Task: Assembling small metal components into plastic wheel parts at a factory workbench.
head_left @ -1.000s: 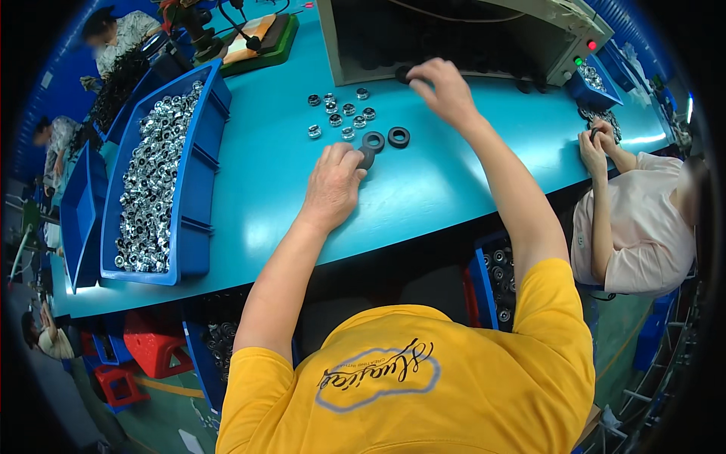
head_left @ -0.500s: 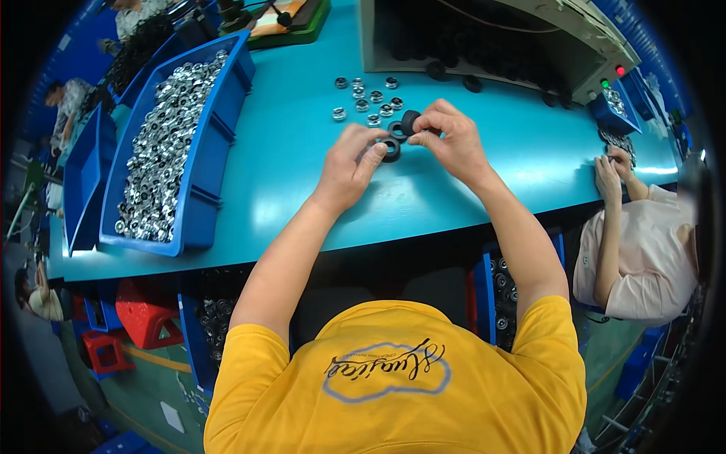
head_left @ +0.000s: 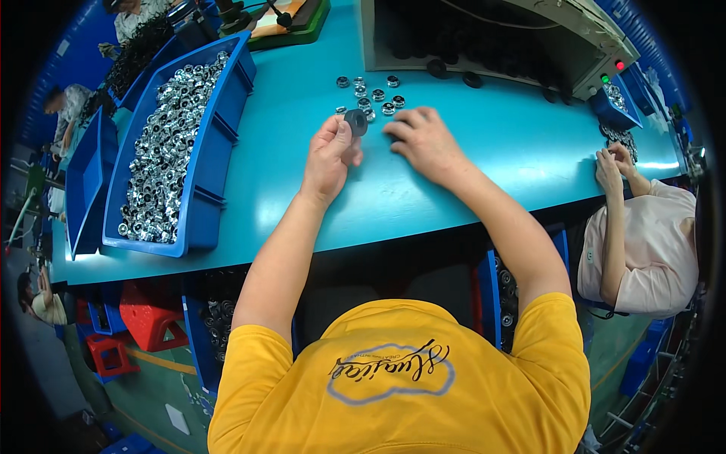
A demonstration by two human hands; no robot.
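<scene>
Between the fingers and thumb of my left hand (head_left: 330, 155) is a black rubber ring (head_left: 356, 122), its hole facing right. Whether a second ring sits behind it I cannot tell. My right hand (head_left: 429, 147) is palm down over the table, its fingers apart and slightly bent, with nothing visible in them. Just beyond both hands lie several shiny metal wheel hubs (head_left: 378, 95) with dark centres. A few of these are partly covered by the ring and my left fingertips.
A long blue bin (head_left: 219, 144) heaped with metal hubs stands at the left, beside another blue tray (head_left: 89, 181). At the back, a grey box-shaped machine (head_left: 484, 76) holds black rings, some at its opening. A co-worker (head_left: 639, 242) sits at the right, hands on the table.
My hands have parted. The black rings held between them are gone from the middle, and one shows in my left hand, now farther left. My right hand has let go and turned palm down.
</scene>
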